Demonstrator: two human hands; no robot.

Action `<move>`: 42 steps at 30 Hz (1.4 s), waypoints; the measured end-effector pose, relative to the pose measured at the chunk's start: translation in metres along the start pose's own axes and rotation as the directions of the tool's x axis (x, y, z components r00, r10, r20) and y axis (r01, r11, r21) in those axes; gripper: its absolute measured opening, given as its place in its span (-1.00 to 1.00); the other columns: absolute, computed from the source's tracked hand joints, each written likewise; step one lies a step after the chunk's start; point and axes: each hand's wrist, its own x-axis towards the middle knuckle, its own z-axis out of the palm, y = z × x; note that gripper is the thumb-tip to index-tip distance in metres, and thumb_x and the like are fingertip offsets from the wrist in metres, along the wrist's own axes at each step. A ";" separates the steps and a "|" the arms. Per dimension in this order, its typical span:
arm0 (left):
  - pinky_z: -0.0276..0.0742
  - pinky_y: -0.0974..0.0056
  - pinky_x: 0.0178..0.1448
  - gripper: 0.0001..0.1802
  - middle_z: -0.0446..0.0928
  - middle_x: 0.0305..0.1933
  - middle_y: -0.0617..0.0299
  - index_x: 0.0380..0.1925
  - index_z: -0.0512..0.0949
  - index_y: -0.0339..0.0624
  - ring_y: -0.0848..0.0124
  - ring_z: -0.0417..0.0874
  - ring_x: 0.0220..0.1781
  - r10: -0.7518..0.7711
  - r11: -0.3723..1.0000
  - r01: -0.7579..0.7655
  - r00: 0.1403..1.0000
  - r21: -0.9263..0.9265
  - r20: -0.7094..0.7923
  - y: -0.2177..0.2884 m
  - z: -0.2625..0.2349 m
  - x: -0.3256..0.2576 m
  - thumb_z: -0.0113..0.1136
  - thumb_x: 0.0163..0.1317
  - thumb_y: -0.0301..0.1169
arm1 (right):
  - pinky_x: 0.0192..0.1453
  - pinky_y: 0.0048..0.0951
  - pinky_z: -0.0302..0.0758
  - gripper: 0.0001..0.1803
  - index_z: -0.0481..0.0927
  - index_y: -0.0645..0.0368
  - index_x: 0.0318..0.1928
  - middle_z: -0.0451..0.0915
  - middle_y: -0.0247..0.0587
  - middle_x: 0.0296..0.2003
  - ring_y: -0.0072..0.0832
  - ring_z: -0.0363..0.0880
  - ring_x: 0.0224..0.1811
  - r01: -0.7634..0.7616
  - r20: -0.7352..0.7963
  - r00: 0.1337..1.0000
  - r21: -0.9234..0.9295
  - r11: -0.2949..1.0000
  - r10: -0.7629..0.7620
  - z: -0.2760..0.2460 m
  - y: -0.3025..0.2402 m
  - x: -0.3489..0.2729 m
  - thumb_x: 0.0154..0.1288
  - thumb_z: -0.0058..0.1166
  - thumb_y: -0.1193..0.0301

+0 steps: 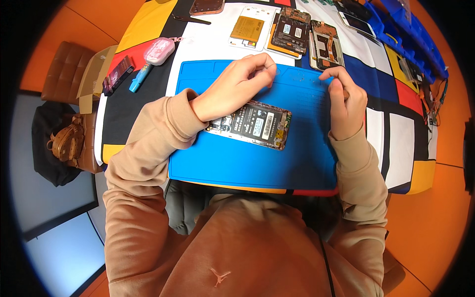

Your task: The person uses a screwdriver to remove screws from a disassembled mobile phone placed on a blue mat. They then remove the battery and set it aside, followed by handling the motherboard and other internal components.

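An opened phone (257,124) with its back cover off lies on a blue work mat (247,163), its battery and circuit board showing. My left hand (237,86) hovers just above the phone's upper left end, fingers curled and pinched together near the mat's top; whether it holds something small I cannot tell. My right hand (346,101) rests on the mat's right edge, fingers bent, thumb and forefinger pinched near the small-parts area; anything between them is too small to see.
Several dismantled phones (292,32) and a loose battery panel (247,29) lie at the table's far side. A pink case (159,51), a blue pen-like tool (140,76) and a dark box (118,74) sit at left. Blue trays (405,34) line the right; a brown bag (67,141) stands on the floor.
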 end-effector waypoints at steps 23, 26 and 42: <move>0.46 0.25 -0.20 -0.86 0.57 -0.41 0.26 -0.39 0.63 -0.12 0.29 0.52 -0.31 0.245 0.837 -0.249 0.967 0.488 0.073 0.010 0.002 -0.003 0.37 0.05 -0.40 | -0.32 -0.61 0.55 -0.87 0.67 0.33 -0.19 0.66 -0.22 -0.39 -0.61 0.60 -0.41 -0.178 0.226 0.973 0.619 0.765 0.044 -0.002 -0.013 0.000 0.35 0.18 0.50; 0.45 0.33 -0.21 -0.84 0.59 -0.32 0.34 -0.37 0.62 -0.13 0.36 0.50 -0.29 0.307 0.768 -0.324 0.943 0.552 0.126 0.010 0.001 -0.002 0.39 0.02 -0.49 | -0.29 -0.61 0.57 -0.91 0.66 0.34 -0.21 0.67 -0.24 -0.36 -0.63 0.61 -0.37 -0.117 0.244 0.970 0.538 0.835 -0.021 0.000 -0.016 -0.005 0.32 0.20 0.55; 0.23 0.29 0.05 -0.80 0.61 -0.17 0.46 -0.45 0.55 -0.03 0.40 0.46 -0.11 0.324 0.683 -0.355 0.931 0.639 0.170 0.014 0.000 -0.005 0.39 -0.08 -0.48 | -0.09 -0.49 0.70 -0.92 0.64 0.39 -0.24 0.68 -0.18 -0.33 -0.47 0.72 -0.27 0.114 0.248 0.945 0.356 0.928 -0.211 0.004 -0.021 -0.009 0.25 0.20 0.65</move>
